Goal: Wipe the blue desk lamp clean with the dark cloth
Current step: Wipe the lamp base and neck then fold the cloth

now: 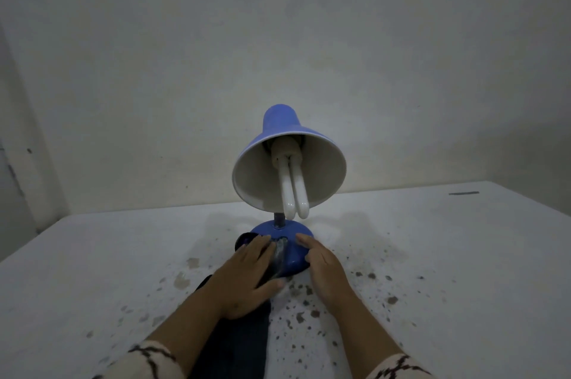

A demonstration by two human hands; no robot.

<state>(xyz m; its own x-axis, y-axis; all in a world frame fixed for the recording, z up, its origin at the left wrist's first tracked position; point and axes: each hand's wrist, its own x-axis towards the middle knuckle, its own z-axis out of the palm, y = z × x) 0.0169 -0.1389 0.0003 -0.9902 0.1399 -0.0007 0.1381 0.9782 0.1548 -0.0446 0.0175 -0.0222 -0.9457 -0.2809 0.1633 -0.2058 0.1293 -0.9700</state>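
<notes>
Lamp point(287, 162) stands mid-table point(92, 255), shade tipped toward you, bulb point(293, 190) hanging past rim. Risks, judged: top-heavy, so hard shove on base point(293, 255) could tip it; your knuckles could knock bulb just above. Left hand point(247, 279), fingers flat and straight, presses cloth point(278, 255) on base's left side. Right hand point(324, 267), fingers relaxed and gripping nothing, rests on base's right side. Rest of cloth trails back under your left wrist.

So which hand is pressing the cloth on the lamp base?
The left hand: it lies flat on the dark cloth against the base. The right hand touches the base bare, with no cloth under it.
</notes>
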